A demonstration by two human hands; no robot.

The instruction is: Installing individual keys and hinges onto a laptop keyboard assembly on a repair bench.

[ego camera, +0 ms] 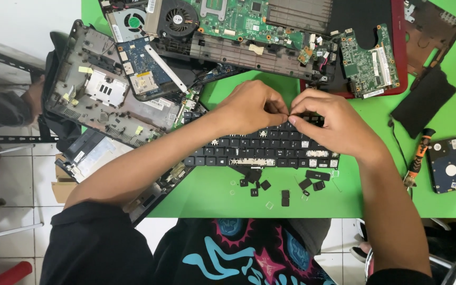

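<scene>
Fingertips of both hands pinch together above keyboard (262,150).

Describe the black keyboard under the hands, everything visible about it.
The black laptop keyboard lies flat on the green table, removed from any laptop, long side toward the person. Several keycaps are off, exposing pale patches along its lower rows; loose black keycaps lie scattered just in front of it. The left hand and right hand meet fingertip to fingertip over its upper edge, hiding that part.
</scene>
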